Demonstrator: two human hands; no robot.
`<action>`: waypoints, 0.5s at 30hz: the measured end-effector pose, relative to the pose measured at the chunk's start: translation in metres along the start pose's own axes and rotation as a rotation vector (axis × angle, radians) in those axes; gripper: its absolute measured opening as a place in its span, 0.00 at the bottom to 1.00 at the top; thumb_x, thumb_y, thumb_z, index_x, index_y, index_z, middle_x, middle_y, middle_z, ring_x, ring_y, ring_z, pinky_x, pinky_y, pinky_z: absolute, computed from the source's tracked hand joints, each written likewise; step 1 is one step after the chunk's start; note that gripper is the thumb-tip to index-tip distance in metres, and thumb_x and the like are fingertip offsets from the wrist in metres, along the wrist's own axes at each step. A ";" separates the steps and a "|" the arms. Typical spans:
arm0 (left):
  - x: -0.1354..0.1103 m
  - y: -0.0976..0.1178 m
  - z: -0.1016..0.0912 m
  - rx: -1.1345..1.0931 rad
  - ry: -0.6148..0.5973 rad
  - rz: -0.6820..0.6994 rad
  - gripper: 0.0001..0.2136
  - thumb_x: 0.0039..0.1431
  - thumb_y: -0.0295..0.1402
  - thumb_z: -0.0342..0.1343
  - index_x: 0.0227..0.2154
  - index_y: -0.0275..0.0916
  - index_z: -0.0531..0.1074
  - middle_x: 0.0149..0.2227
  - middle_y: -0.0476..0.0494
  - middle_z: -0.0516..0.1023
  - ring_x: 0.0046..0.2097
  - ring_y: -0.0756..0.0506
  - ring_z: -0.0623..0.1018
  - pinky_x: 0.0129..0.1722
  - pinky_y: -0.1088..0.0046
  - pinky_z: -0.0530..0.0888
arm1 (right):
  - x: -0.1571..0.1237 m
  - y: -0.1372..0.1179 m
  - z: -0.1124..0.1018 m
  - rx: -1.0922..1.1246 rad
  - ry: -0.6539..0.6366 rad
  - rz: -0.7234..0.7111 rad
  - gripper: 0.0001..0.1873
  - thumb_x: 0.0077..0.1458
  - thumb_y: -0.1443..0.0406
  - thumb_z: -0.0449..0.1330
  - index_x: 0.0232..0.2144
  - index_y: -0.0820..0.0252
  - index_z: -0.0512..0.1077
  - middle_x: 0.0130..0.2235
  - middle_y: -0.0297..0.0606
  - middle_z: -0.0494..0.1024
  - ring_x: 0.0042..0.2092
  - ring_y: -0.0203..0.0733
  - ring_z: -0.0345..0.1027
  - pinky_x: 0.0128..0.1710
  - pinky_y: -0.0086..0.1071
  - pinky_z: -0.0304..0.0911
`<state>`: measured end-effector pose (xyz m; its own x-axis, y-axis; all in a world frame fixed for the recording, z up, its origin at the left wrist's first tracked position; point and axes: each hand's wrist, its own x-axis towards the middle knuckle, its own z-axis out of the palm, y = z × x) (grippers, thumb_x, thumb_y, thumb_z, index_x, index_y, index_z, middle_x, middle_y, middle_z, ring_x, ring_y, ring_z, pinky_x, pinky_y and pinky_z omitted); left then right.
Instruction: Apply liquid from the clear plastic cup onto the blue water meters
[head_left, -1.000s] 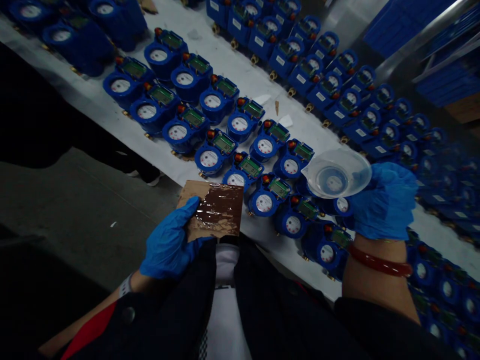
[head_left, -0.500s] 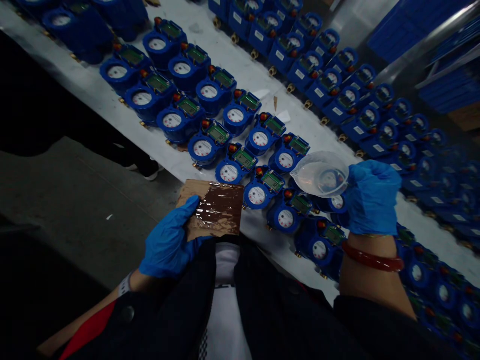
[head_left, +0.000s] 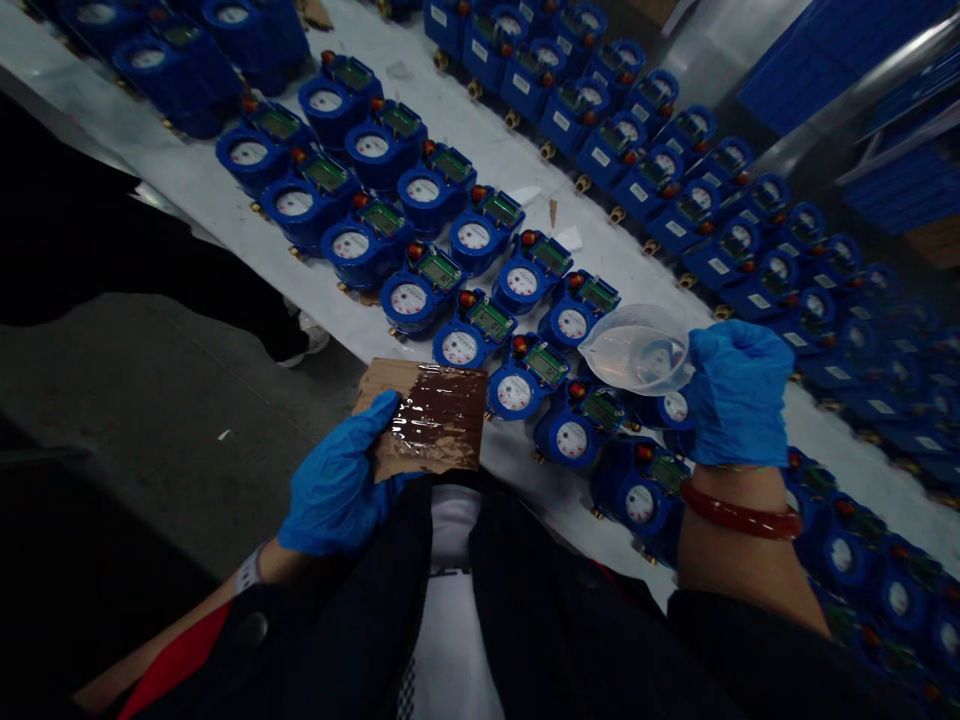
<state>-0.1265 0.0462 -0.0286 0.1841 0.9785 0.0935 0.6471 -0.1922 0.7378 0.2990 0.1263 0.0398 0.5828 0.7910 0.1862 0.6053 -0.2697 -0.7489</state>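
Grips, in the blue-gloved left hand (head_left: 337,490) at 7 o'clock of the view, a brown cardboard piece (head_left: 431,418), with the thumb on its near left edge and the fingers closed beneath. Glossy, wrinkled clear film over its right part. Holds it just off the near edge of the white table (head_left: 480,150), close before the chest.

Clasps, in the gloved right hand (head_left: 739,392) at 3 o'clock of the cardboard, a clear plastic cup (head_left: 636,350), with the fingers wrapped round its right side. Cup mouth tipped toward 9 o'clock, just above the blue meters (head_left: 409,297).

Wears a red bangle (head_left: 739,515) on the right wrist and a pale band (head_left: 251,570) on the left.

Across the table from 10 o'clock to 4 o'clock, slanting rows of those meters, with round white dials, green display windows and red buttons. At 1 o'clock, a far row (head_left: 600,150) with small white labels (head_left: 637,192). No brand, number or word legible on dials or labels, all too small and blurred. At 2 o'clock, blue stacks (head_left: 810,50) beyond the table.
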 end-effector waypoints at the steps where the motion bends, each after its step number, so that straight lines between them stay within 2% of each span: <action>1: 0.000 0.001 -0.001 -0.006 -0.006 -0.006 0.37 0.57 0.48 0.65 0.66 0.31 0.73 0.61 0.21 0.82 0.59 0.20 0.84 0.60 0.37 0.82 | 0.000 -0.002 0.000 -0.001 0.004 0.022 0.13 0.45 0.61 0.63 0.18 0.54 0.62 0.20 0.26 0.62 0.26 0.33 0.53 0.27 0.32 0.54; 6: -0.001 0.003 -0.001 -0.078 -0.002 -0.075 0.38 0.57 0.49 0.66 0.66 0.31 0.72 0.63 0.21 0.81 0.62 0.18 0.81 0.63 0.33 0.78 | -0.002 -0.013 0.001 -0.010 0.000 0.081 0.12 0.43 0.65 0.63 0.17 0.55 0.62 0.20 0.24 0.61 0.25 0.33 0.53 0.28 0.32 0.52; 11: -0.001 0.006 -0.002 -0.052 0.005 -0.072 0.37 0.59 0.50 0.65 0.66 0.30 0.73 0.62 0.22 0.82 0.61 0.22 0.82 0.63 0.39 0.79 | -0.002 -0.020 0.002 -0.028 0.015 0.138 0.12 0.43 0.69 0.62 0.17 0.55 0.62 0.19 0.24 0.61 0.25 0.32 0.54 0.28 0.32 0.53; 15: 0.001 0.007 -0.003 -0.043 -0.005 -0.067 0.37 0.60 0.50 0.64 0.65 0.29 0.73 0.62 0.22 0.82 0.61 0.22 0.83 0.62 0.39 0.80 | -0.001 -0.018 0.002 -0.016 0.014 0.123 0.10 0.42 0.68 0.61 0.18 0.55 0.62 0.19 0.23 0.61 0.25 0.33 0.54 0.27 0.32 0.53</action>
<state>-0.1233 0.0463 -0.0214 0.1449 0.9886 0.0400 0.6258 -0.1229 0.7702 0.2857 0.1314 0.0519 0.6606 0.7436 0.1031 0.5378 -0.3729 -0.7561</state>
